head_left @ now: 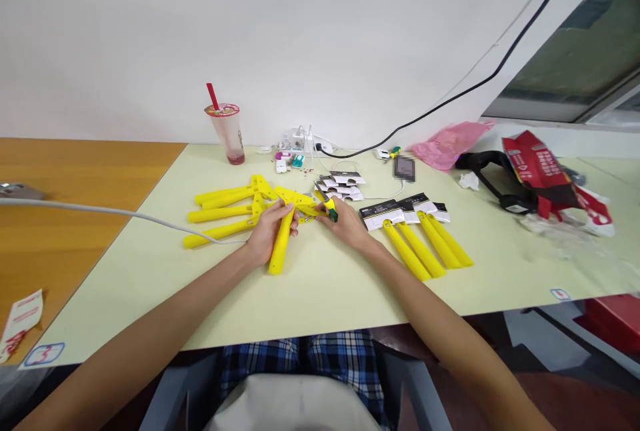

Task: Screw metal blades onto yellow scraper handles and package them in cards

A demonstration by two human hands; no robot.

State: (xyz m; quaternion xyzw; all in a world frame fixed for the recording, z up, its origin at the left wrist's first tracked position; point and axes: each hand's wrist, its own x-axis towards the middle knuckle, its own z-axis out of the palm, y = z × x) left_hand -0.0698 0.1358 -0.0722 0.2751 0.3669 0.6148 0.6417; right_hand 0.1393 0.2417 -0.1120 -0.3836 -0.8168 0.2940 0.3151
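Note:
My left hand (269, 232) is closed around a yellow plastic plier-like tool (281, 244), whose handle points down toward the table's front edge. My right hand (346, 223) grips a small screwdriver (331, 205) with a yellow-and-green handle and a thin dark shaft, beside the tool's right end. Whether its tip touches the tool cannot be made out. Left of my left hand lie several similar yellow tools (220, 214), handles pointing left. Right of my right hand, several yellow handles (407, 251) stick out from black-and-white cards (379, 214).
More black-and-white cards (345, 180) lie behind my hands. A drink cup (229, 134) with a red straw stands at the back, near a power strip (297, 141). A black cable (435, 108) hangs on the right. A pink bag (447, 146) and red packaging (537, 168) lie far right.

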